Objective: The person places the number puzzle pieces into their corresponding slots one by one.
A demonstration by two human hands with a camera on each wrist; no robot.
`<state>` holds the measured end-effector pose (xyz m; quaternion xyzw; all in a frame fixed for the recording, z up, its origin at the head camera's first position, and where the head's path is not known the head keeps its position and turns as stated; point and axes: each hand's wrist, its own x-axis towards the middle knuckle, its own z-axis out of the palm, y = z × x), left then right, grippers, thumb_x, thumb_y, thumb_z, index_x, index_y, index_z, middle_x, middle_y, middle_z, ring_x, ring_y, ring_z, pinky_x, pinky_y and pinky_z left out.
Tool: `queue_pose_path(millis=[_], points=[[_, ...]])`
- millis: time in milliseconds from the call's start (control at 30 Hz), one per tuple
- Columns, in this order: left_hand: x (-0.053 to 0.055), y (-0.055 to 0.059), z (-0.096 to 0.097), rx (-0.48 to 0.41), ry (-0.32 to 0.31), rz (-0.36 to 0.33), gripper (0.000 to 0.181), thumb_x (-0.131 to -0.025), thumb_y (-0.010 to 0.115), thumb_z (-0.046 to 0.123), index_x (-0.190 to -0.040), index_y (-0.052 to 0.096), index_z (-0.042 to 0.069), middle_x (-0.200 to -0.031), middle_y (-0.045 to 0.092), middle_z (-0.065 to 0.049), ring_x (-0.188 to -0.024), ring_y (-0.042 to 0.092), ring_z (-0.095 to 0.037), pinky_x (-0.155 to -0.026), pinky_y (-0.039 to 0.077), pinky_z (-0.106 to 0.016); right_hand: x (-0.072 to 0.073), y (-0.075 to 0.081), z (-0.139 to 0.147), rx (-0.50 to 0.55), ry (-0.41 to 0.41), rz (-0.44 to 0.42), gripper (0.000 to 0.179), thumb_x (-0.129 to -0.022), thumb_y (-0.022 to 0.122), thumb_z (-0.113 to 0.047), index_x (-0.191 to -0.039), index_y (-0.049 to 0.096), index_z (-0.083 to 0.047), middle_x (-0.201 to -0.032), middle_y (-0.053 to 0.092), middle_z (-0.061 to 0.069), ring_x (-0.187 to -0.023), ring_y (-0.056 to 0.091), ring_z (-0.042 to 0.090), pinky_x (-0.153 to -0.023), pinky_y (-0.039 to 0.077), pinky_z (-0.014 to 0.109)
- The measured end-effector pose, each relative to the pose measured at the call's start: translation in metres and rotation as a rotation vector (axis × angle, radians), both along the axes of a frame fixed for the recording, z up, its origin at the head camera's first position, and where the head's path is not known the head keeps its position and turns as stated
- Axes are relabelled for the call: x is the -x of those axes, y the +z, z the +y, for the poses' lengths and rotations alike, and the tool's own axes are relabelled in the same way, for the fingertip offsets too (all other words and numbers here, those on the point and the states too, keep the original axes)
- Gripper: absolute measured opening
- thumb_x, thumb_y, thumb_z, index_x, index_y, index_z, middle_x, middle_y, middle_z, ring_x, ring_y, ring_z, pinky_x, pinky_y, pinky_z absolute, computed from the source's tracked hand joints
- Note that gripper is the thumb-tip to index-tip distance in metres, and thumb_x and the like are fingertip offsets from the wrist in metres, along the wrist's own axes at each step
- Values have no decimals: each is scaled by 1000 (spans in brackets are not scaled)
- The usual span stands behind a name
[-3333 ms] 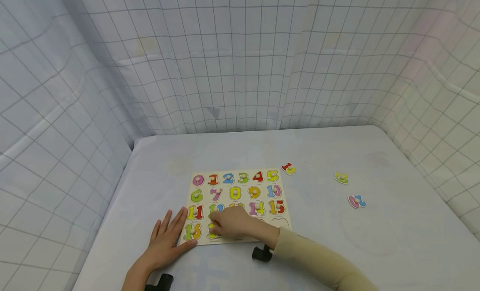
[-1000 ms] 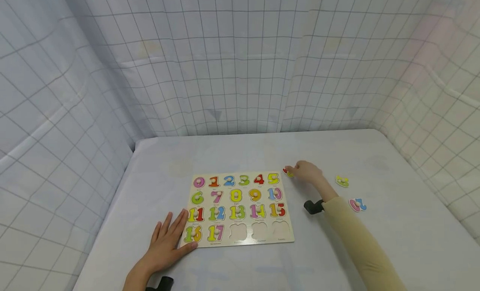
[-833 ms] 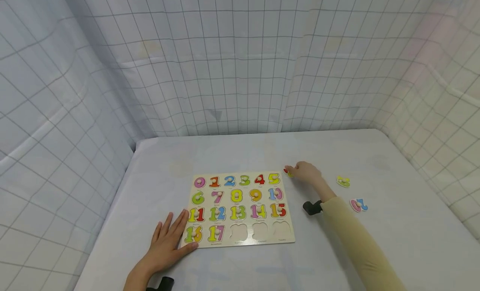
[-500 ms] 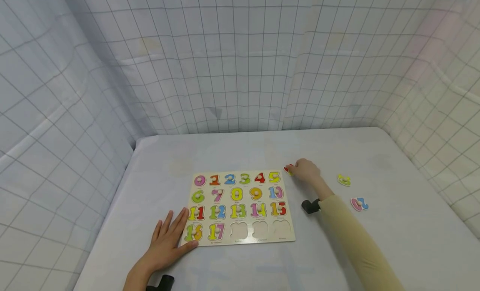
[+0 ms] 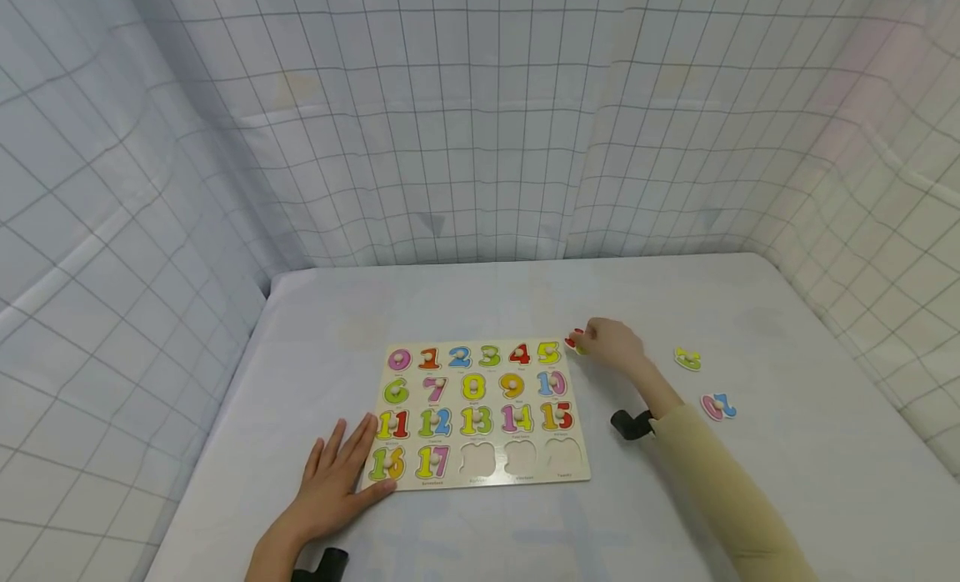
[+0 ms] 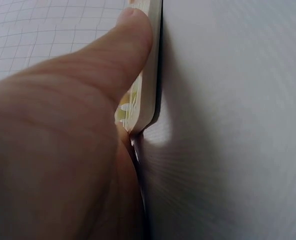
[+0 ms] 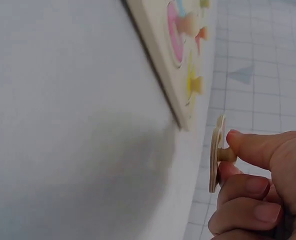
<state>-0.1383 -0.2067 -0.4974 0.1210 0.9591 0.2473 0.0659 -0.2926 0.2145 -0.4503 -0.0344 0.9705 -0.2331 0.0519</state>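
A wooden number puzzle board [image 5: 495,405] lies on the table, with knobbed pieces from 0 to 17 in their recesses. My left hand [image 5: 330,494] rests at its lower left corner, fingers spread and straight. In the left wrist view the thumb [image 6: 123,47] lies over the board's edge. By the far right corner, my right hand [image 5: 613,344] pinches the knob of a red-and-yellow number puzzle piece [image 5: 572,342] between thumb and finger. The right wrist view shows this puzzle piece [image 7: 215,155] edge-on, apart from the board; its printed face is hidden there.
To the right lie a yellow-green number piece [image 5: 687,359] and a pink-and-blue number piece [image 5: 717,407]. Three bare recesses [image 5: 520,459] stand in the board's near row. A white gridded curtain [image 5: 487,132] encloses the table's back and sides.
My right hand has left the board's near rows for the red-and-yellow puzzle piece, now pinched and turned a little. The 17, earlier partly covered, shows in its recess. My left hand has stayed put.
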Motion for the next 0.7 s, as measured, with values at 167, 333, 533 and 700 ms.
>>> queue_pose_path(millis=[167, 333, 533, 700], points=[[1, -2, -1, 1, -2, 8, 95, -82, 61, 61, -151, 22, 8, -154, 22, -14, -141, -1, -39, -106, -6, -59, -18, 12, -21, 7, 132, 31, 33, -93, 60, -33, -74, 52, -9, -61, 47, 1, -56, 42, 15, -49, 30, 25], [1, -3, -1, 5, 1, 4, 96, -82, 60, 62, -152, 22, 9, -155, 21, -13, -141, -2, -39, -107, -7, -59, -39, 15, -52, -11, 257, 43, 31, -93, 62, -33, -73, 51, -12, -57, 44, -3, -50, 42, 12, -46, 28, 23], [2, -4, -2, 5, -2, 0, 96, -82, 60, 62, -152, 21, 10, -155, 20, -12, -141, -3, -38, -107, -7, -58, -66, 9, -92, -60, 425, 59, 32, -91, 63, -35, -69, 48, -17, -53, 43, -7, -47, 42, 8, -44, 27, 22], [3, -6, -3, -7, -3, 9, 95, -82, 60, 62, -152, 21, 10, -155, 20, -12, -141, -3, -38, -107, -8, -57, -85, -2, -119, -85, 534, 61, 37, -90, 64, -39, -65, 46, -19, -52, 40, -9, -48, 39, 6, -44, 25, 21]])
